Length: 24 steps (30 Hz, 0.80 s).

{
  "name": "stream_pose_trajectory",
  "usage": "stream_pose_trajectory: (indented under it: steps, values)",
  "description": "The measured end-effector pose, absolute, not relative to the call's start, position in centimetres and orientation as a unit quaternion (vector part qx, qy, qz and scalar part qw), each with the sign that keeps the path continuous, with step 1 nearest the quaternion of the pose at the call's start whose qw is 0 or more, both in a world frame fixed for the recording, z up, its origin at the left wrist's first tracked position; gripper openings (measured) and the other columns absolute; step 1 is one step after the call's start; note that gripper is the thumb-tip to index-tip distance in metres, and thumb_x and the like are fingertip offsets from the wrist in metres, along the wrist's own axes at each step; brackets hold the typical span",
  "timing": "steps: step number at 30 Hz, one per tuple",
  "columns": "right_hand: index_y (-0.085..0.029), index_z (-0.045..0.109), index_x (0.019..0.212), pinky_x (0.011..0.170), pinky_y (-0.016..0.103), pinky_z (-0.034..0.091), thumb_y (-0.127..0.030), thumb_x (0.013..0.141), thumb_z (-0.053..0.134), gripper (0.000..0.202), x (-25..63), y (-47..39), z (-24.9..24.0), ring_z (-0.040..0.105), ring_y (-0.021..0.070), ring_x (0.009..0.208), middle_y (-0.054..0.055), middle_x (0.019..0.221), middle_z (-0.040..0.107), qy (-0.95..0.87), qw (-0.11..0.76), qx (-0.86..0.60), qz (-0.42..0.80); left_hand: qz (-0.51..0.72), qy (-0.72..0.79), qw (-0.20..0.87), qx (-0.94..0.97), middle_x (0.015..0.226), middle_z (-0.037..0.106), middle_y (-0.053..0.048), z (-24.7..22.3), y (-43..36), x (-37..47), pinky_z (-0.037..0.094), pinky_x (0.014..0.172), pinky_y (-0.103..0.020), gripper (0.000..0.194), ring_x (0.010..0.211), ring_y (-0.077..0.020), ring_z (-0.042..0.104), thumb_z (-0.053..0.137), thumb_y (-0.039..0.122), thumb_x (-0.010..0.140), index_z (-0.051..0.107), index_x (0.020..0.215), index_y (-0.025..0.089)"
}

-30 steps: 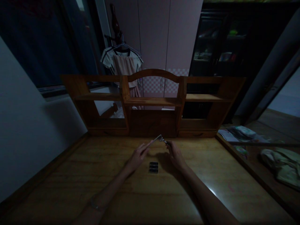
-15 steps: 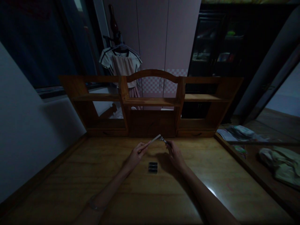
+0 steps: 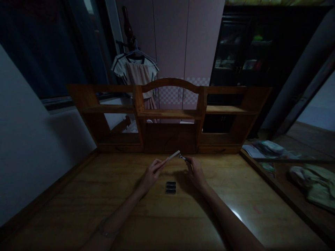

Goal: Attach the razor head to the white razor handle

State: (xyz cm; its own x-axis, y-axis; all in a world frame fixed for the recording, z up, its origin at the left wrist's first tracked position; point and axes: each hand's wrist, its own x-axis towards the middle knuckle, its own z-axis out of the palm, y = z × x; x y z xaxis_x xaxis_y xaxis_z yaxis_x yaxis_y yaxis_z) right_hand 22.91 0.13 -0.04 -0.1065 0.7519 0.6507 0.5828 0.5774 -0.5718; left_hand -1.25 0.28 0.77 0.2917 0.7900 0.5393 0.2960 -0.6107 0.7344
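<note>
Above the wooden tabletop, my left hand (image 3: pixel 153 171) is closed around the lower end of a slim pale stick (image 3: pixel 174 155). It points up and to the right; its exact kind is too dark to tell. My right hand (image 3: pixel 195 170) pinches the dark handle of a razor (image 3: pixel 183 158), whose silvery head faces left. Stick tip and razor head meet or nearly meet; I cannot tell if they touch. Below and between my hands, a small clear case with several black slots (image 3: pixel 171 187) lies on the tabletop (image 3: pixel 146 216).
A wooden shelf unit (image 3: pixel 170 113) with small drawers stands along the far edge. At left is a white wall (image 3: pixel 21 139). Beyond the right edge lie papers and plastic bags (image 3: pixel 269 148) and a pale cloth bundle (image 3: pixel 314 184). Clothes (image 3: pixel 138 71) hang behind the shelf.
The razor's head has turned slightly and sits a touch lower beside the stick's tip. Both hands stay in nearly the same place, with the same holds.
</note>
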Motion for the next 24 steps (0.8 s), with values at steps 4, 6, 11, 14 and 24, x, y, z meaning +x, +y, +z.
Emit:
stream_pose_trajectory:
  steps: [4, 6, 11, 14, 24]
  values:
    - [-0.02, 0.053, 0.112, 0.086, 0.038, 0.044, -0.028, 0.096, 0.035, 0.025, 22.84, 0.18, 0.02, 0.055, 0.0217, 0.096, 0.009, 0.102, 0.059, -0.741, 0.493, -0.451, 0.076, 0.465, 0.357, 0.255, 0.769, 0.094, 0.053, -0.004, 0.53, 0.44, -1.11, 0.04, 0.082, -0.024, 0.039, 0.089, -0.0131, 0.051, 0.046, 0.023, 0.091, 0.051, 0.129, 0.025]
    - [-0.02, 0.053, 0.113, 0.086, 0.038, 0.044, -0.027, 0.096, 0.035, 0.025, 22.87, 0.16, 0.09, 0.054, 0.0215, 0.097, 0.01, 0.103, 0.059, -0.734, 0.504, -0.449, 0.072, 0.47, 0.373, 0.245, 0.762, 0.094, 0.053, -0.003, 0.5, 0.61, -1.28, 0.04, 0.082, -0.024, 0.038, 0.089, -0.013, 0.051, 0.047, 0.023, 0.09, 0.052, 0.128, 0.025]
    - [-0.02, 0.052, 0.113, 0.085, 0.037, 0.045, -0.026, 0.096, 0.035, 0.025, 22.82, 0.1, 0.16, 0.055, 0.021, 0.095, 0.01, 0.103, 0.059, -0.732, 0.503, -0.452, 0.079, 0.491, 0.379, 0.247, 0.745, 0.095, 0.053, -0.003, 1.04, 0.31, -1.68, 0.039, 0.079, -0.023, 0.04, 0.088, -0.0131, 0.051, 0.046, 0.024, 0.091, 0.051, 0.13, 0.023]
    - [-0.02, 0.054, 0.111, 0.084, 0.036, 0.045, -0.026, 0.096, 0.035, 0.025, 22.74, 0.18, 0.06, 0.056, 0.0206, 0.094, 0.009, 0.101, 0.06, -0.737, 0.495, -0.455, 0.074, 0.478, 0.369, 0.281, 0.746, 0.094, 0.054, -0.004, 1.0, 0.21, -1.38, 0.04, 0.077, -0.022, 0.04, 0.086, -0.013, 0.051, 0.047, 0.027, 0.091, 0.051, 0.13, 0.022]
    - [-0.02, 0.054, 0.109, 0.082, 0.036, 0.046, -0.029, 0.096, 0.035, 0.025, 22.91, 0.41, -0.04, 0.057, 0.0212, 0.092, 0.009, 0.1, 0.061, -0.711, 0.522, -0.467, 0.063, 0.476, 0.373, 0.292, 0.741, 0.094, 0.055, -0.004, 0.52, 0.65, -1.17, 0.04, 0.08, -0.024, 0.04, 0.088, -0.0141, 0.052, 0.047, 0.031, 0.09, 0.052, 0.129, 0.023]
